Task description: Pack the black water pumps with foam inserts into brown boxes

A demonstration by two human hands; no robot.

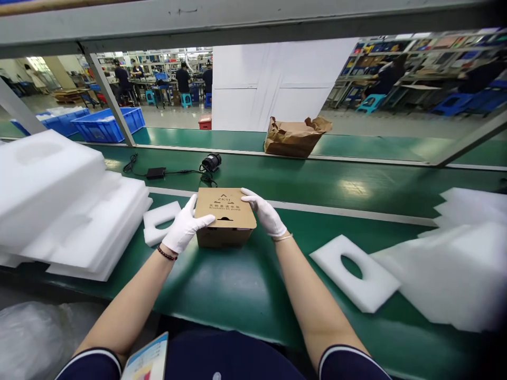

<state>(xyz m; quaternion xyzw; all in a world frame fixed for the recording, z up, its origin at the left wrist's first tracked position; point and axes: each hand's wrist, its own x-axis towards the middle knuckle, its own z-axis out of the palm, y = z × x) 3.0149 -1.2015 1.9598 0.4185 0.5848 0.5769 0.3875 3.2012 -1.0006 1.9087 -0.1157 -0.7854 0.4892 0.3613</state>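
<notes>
A brown cardboard box [226, 236] printed "Brushless DC pump" stands on the green bench in front of me, its lid flap lying over the top with the front edge slightly overhanging. My left hand [184, 227], in a white glove, grips its left side, thumb on the lid's front left. My right hand [268, 213], also gloved, holds the lid's right side near the back corner. What the box contains is hidden. Just left of my left hand lies a white foam piece with a hole [152, 217]. Behind the box sits a black pump [211, 162], its cable running to a black power adapter [156, 173].
Stacked white foam sheets [75, 206] cover the left side; more foam sheets [455, 269] lie right, beside another holed foam piece [366, 287]. A crumpled brown paper bag [295, 138] and a blue crate [109, 124] stand at the back. A metal frame crosses overhead. People sit farther off.
</notes>
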